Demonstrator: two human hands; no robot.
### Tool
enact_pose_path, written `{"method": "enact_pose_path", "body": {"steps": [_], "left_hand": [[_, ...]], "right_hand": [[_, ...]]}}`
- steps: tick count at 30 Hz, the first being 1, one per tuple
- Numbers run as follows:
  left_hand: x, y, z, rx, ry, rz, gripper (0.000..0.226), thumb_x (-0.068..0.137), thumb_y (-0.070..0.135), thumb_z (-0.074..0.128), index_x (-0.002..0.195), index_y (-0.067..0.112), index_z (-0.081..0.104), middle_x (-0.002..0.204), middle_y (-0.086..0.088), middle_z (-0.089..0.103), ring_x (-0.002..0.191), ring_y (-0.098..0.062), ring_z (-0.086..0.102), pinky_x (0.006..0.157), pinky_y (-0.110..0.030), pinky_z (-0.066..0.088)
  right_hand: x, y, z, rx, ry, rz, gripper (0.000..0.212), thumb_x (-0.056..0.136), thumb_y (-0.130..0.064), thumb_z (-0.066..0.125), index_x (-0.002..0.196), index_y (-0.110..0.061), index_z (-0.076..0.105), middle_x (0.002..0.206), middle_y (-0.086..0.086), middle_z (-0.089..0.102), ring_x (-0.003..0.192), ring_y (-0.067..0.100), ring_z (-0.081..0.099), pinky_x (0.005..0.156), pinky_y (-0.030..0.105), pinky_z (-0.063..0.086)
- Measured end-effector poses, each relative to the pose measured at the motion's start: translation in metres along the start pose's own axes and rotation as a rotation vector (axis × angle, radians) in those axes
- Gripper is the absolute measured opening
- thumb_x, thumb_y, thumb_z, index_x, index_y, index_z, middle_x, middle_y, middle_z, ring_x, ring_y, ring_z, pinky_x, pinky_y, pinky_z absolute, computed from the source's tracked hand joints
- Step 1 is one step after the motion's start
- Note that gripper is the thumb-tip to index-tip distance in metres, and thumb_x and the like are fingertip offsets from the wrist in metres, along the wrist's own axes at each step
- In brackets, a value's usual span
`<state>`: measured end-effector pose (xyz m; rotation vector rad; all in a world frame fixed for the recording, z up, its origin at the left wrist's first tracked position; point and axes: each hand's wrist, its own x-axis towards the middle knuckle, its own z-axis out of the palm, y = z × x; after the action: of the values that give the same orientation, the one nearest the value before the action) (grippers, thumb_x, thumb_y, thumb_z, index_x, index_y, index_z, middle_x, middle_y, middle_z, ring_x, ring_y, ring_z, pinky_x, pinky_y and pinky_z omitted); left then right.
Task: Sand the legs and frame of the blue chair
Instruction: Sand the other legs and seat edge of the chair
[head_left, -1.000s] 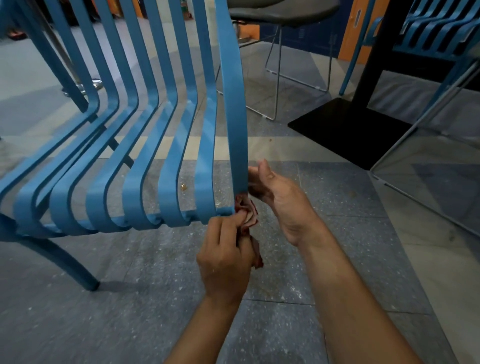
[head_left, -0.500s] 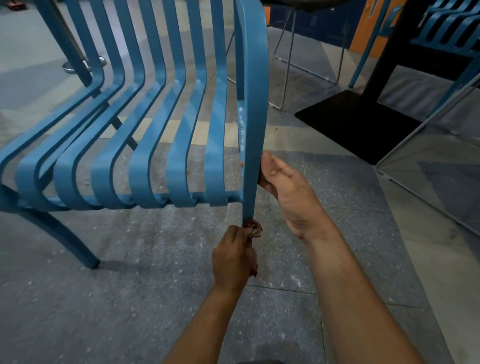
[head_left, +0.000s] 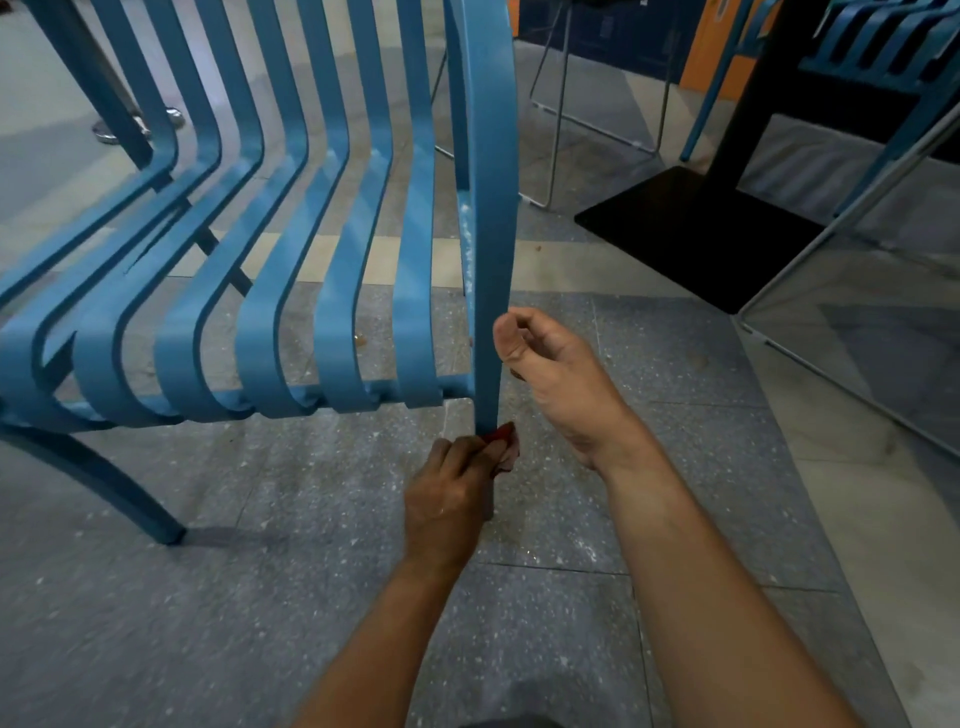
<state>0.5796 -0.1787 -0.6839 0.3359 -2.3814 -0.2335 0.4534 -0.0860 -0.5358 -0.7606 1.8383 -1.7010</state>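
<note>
Left hand (head_left: 449, 499) is gripping folded red sandpaper (head_left: 503, 446) against the blue chair's (head_left: 291, 291) near frame bar (head_left: 491, 249) just above it, while the right hand (head_left: 558, 379) is hovering loosely curled beside it. Judging by scuffs higher up, the legs below probably remain unsanded.

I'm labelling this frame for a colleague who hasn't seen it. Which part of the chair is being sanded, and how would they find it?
Start at the blue chair filling the left of the view and follow its slats to the rightmost upright bar. Below the seat rail, the left hand pinches reddish sandpaper against it. Unlike the smooth slats, its edge shows pale scuffed specks.
</note>
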Motion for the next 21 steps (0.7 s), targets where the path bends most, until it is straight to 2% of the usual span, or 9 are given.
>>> {"method": "enact_pose_path", "body": {"steps": [4, 6, 8, 10, 12, 14, 17, 21], "left_hand": [[-0.027, -0.001, 0.011, -0.06, -0.163, -0.156, 0.035, 0.073, -0.002, 0.092, 0.105, 0.01, 0.085, 0.092, -0.009, 0.077, 0.07, -0.031, 0.072, 0.044, -0.036, 0.057], [-0.029, 0.001, 0.006, -0.056, -0.116, -0.118, 0.029, 0.08, 0.003, 0.086, 0.107, 0.013, 0.084, 0.096, -0.007, 0.075, 0.075, -0.03, 0.072, 0.046, -0.033, 0.055], [-0.019, 0.004, -0.004, -0.023, -0.013, -0.025, 0.026, 0.094, 0.014, 0.069, 0.117, 0.021, 0.08, 0.109, -0.002, 0.071, 0.088, -0.025, 0.066, 0.052, -0.03, 0.048], [0.0, 0.005, -0.013, 0.0, 0.08, -0.002, 0.028, 0.104, 0.02, 0.058, 0.126, 0.022, 0.075, 0.12, 0.002, 0.066, 0.097, -0.022, 0.06, 0.059, -0.029, 0.045], [0.014, 0.003, -0.013, 0.027, 0.102, 0.01, 0.026, 0.103, 0.018, 0.063, 0.125, 0.018, 0.077, 0.119, 0.0, 0.07, 0.098, -0.026, 0.061, 0.061, -0.033, 0.047], [0.012, -0.001, -0.006, 0.055, 0.035, 0.051, 0.024, 0.098, 0.015, 0.067, 0.118, 0.014, 0.08, 0.111, -0.004, 0.076, 0.092, -0.031, 0.065, 0.056, -0.035, 0.051], [-0.009, -0.012, 0.005, 0.049, -0.047, 0.01, 0.029, 0.095, 0.014, 0.059, 0.109, 0.015, 0.084, 0.101, -0.004, 0.079, 0.083, -0.033, 0.069, 0.048, -0.036, 0.054], [-0.033, -0.025, 0.02, 0.034, -0.189, -0.106, 0.031, 0.08, 0.001, 0.077, 0.103, 0.019, 0.086, 0.095, 0.0, 0.077, 0.076, -0.03, 0.068, 0.043, -0.033, 0.05]], "right_hand": [[0.0, 0.001, -0.001, -0.023, 0.013, 0.001, 0.062, 0.081, -0.075, 0.063, 0.127, -0.035, 0.072, 0.122, -0.016, 0.076, 0.114, -0.004, 0.068, 0.107, 0.031, 0.05], [0.0, 0.002, 0.001, -0.019, 0.032, -0.008, 0.063, 0.082, -0.073, 0.063, 0.128, -0.031, 0.072, 0.118, -0.015, 0.076, 0.113, -0.002, 0.069, 0.107, 0.034, 0.052], [0.0, 0.004, 0.003, -0.007, 0.053, -0.012, 0.064, 0.084, -0.07, 0.063, 0.129, -0.025, 0.071, 0.121, -0.008, 0.076, 0.119, 0.007, 0.069, 0.112, 0.044, 0.052], [0.0, 0.003, 0.004, 0.005, 0.06, -0.018, 0.064, 0.085, -0.068, 0.063, 0.128, -0.022, 0.071, 0.124, -0.003, 0.077, 0.122, 0.013, 0.069, 0.114, 0.05, 0.05], [0.0, 0.002, 0.004, 0.01, 0.062, -0.017, 0.063, 0.084, -0.068, 0.063, 0.125, -0.021, 0.071, 0.124, 0.0, 0.077, 0.122, 0.015, 0.069, 0.114, 0.051, 0.049], [0.0, 0.001, 0.005, 0.022, 0.061, -0.007, 0.063, 0.083, -0.067, 0.065, 0.124, -0.02, 0.071, 0.124, 0.003, 0.077, 0.123, 0.017, 0.07, 0.114, 0.051, 0.05], [0.001, 0.003, 0.004, 0.041, 0.058, 0.004, 0.056, 0.091, -0.058, 0.068, 0.127, -0.016, 0.071, 0.124, 0.008, 0.076, 0.123, 0.021, 0.07, 0.113, 0.05, 0.052], [0.003, 0.005, 0.004, 0.037, 0.077, 0.0, 0.036, 0.101, -0.045, 0.067, 0.123, -0.017, 0.072, 0.122, 0.012, 0.076, 0.12, 0.025, 0.071, 0.111, 0.052, 0.053]]}}
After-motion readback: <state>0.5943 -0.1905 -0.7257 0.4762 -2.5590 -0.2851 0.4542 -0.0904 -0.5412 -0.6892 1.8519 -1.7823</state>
